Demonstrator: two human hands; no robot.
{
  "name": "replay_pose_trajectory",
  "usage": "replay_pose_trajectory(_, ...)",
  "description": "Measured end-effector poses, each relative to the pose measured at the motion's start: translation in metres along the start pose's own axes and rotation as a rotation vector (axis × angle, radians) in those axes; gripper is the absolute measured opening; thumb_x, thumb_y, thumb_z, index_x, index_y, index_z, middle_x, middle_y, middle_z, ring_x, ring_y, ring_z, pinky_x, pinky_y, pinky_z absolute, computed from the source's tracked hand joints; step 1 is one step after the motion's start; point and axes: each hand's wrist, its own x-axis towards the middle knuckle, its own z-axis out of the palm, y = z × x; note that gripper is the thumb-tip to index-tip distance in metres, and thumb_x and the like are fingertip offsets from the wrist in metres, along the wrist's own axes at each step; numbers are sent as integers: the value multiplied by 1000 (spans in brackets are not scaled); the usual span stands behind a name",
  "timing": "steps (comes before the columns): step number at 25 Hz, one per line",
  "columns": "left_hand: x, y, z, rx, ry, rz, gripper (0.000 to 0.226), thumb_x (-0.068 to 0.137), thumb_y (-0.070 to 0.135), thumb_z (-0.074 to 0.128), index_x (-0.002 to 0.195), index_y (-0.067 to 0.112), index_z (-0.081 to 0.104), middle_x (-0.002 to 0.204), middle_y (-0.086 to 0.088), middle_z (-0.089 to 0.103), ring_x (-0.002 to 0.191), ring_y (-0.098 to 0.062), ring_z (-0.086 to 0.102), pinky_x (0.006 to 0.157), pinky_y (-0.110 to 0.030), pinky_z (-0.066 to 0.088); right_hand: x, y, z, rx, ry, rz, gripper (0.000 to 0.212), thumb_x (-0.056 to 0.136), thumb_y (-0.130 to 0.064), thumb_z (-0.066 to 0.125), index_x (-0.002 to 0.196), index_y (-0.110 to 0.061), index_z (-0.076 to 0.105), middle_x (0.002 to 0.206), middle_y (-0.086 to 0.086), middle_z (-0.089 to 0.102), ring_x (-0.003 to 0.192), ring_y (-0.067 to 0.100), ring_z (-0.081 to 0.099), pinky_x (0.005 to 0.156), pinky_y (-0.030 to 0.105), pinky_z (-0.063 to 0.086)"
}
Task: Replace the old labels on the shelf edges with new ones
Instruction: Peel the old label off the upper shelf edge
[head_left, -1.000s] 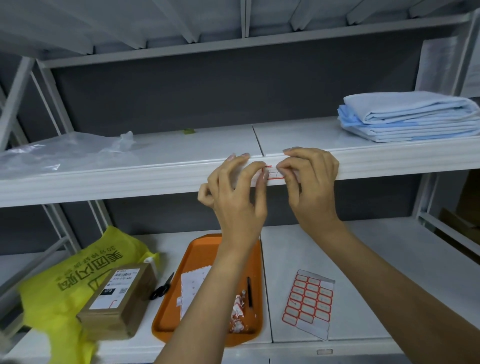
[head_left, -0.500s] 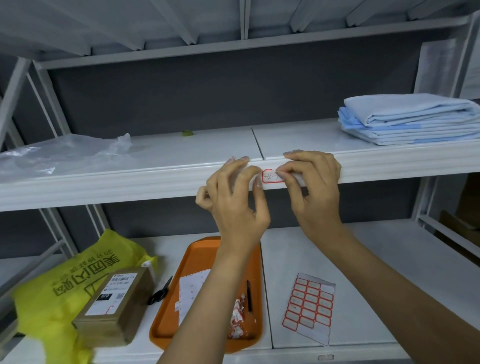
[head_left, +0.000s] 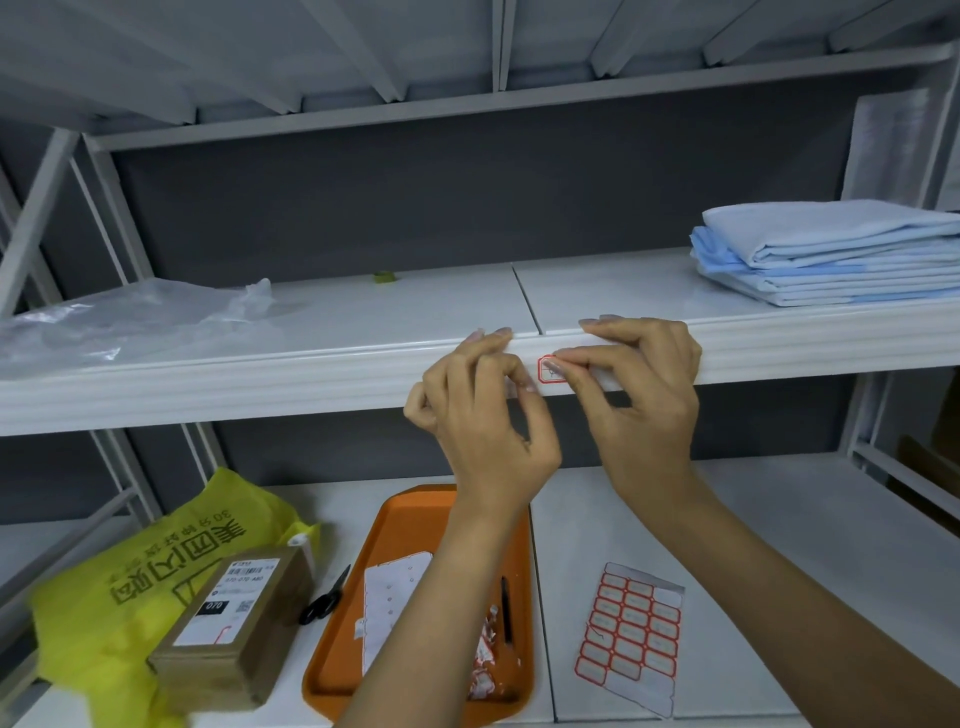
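label (head_left: 548, 373) | right hand (head_left: 644, 400) fingertip on its corner, pinch unclear | left hand (head_left: 483, 421) curled, empty | we go slow, corner first

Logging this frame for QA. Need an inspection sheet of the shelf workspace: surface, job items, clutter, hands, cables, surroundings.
Surface: white metal shelf, with a lower shelf beneath it.
Job's things: red-bordered label on the white metal shelf's front edge; label sheet flat on the lower shelf.
Clutter: orange tray holding backing sheet, scraps and pen; scissors; cardboard box on yellow bag; clear plastic; folded blue cloth.
Hands: left hand curled beside the label, fingertips on the edge; right hand has index tip and thumb on the label, pinch or press unclear.
Cables: nothing seen.
Surroundings: dark grey back wall.
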Motion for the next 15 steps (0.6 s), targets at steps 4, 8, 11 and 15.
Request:
replay_pose_trajectory(4,0,-1,4,-4,29,-3,15,72,17,55,87,22,51,109,2,64,111,-12,48,85,-37,28,-2,6,3,-22,-1,-52,10,80,-10,79,88,-5,75,98,16,68,99,27,58,87,44,44)
replay_pose_trajectory(8,0,2,4,-8,13,-17,10,74,17,55,83,15,58,110,0,65,113,-13,48,86,-38,29,-2,7,2,-63,-14,-60,11,82,-13,78,89,-6,74,99,15,68,101,25,56,88,43,43)
replay_pose_trajectory(11,-2,0,1,10,17,-19,8,74,16,55,81,14,58,110,1,65,114,-12,48,86,-37,28,-2,4,3,-26,-33,-12,10,80,-17,79,85,-9,75,99,13,67,101,25,57,90,41,42)
replay_pose_trajectory(15,-1,3,1,11,-18,-10,10,74,17,53,81,13,60,111,0,65,114,-13,47,87,-36,26,2,6,-2,-14,-20,-7,16,79,-17,80,89,-6,75,98,10,69,100,22,60,88,44,46)
